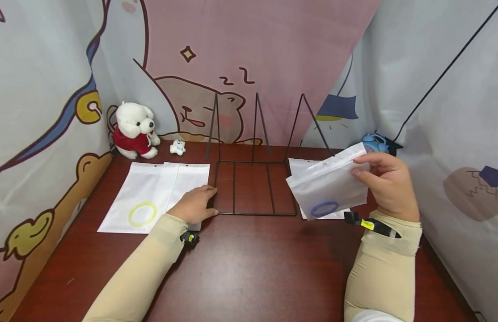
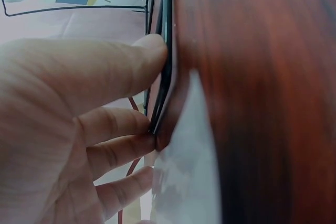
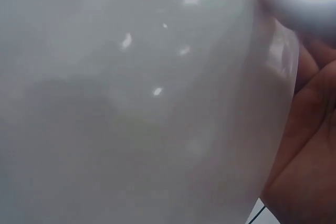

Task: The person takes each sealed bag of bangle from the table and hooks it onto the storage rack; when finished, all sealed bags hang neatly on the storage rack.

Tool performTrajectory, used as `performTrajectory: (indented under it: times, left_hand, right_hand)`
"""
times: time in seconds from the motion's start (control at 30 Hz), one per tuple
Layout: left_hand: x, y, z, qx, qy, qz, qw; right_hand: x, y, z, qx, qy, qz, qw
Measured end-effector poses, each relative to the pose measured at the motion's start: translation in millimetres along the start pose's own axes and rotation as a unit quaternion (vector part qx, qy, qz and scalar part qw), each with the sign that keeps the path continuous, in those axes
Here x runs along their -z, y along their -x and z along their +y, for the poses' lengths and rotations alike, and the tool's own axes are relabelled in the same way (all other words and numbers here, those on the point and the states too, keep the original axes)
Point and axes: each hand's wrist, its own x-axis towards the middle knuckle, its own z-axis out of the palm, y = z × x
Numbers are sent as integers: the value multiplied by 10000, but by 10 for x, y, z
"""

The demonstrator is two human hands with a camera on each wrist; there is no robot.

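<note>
A white, translucent zip bag (image 1: 333, 183) with a blue ring (image 1: 324, 208) showing through hangs tilted from my right hand (image 1: 387, 183), which pinches its right edge between thumb and fingers. In the right wrist view the bag (image 3: 147, 119) fills most of the picture. A black wire rack (image 1: 255, 214) with three upright peaked dividers stands on the table. At its front left corner my left hand (image 1: 194, 203) holds the wire with thumb and fingertips. The left wrist view shows the thumb (image 2: 152, 51) against the black wire.
Two overlapping white bags (image 1: 120, 197) lie left of the rack, with a yellow ring (image 1: 142, 214) in one. Another white bag (image 1: 299, 165) lies beneath the raised one. A plush bear (image 1: 135, 129), a small white figure (image 1: 178, 147) and a blue object (image 1: 375, 142) stand at the back.
</note>
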Motion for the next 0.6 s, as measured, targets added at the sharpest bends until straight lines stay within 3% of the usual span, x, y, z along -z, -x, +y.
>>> performTrajectory:
  times: [0.2, 0.43, 0.6]
  left_hand:
    - [-3, -3, 7, -3, -3, 22, 10000]
    - [3, 1, 16, -41, -8, 37, 10000]
    - [8, 8, 16, -46, -5, 29, 10000]
  right_hand:
    - [-17, 17, -30, 258, -598, -33, 9979]
    - [-74, 15, -44, 459, -1319, 267, 9898]
    - [-93, 8, -50, 394, -1093, 457, 9922]
